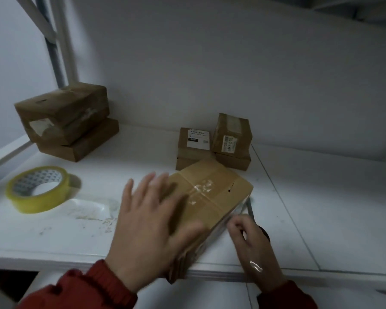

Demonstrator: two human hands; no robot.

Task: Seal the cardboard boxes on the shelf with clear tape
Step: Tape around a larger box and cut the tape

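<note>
One taped brown box under flat left grip; right grip curled, hold unclear.

A brown cardboard box lies askew at the front edge of the white shelf, its near corner jutting past that edge. Clear tape crosses its closed top flaps and is crinkled in the middle. A left hand lies flat on its near half. A roll of yellowish clear tape lies flat near the left edge. In the back left corner two boxes are stacked, the upper box tilted on the lower box. Toward the back, right of centre, a few small boxes huddle together, two bearing white labels.
</note>
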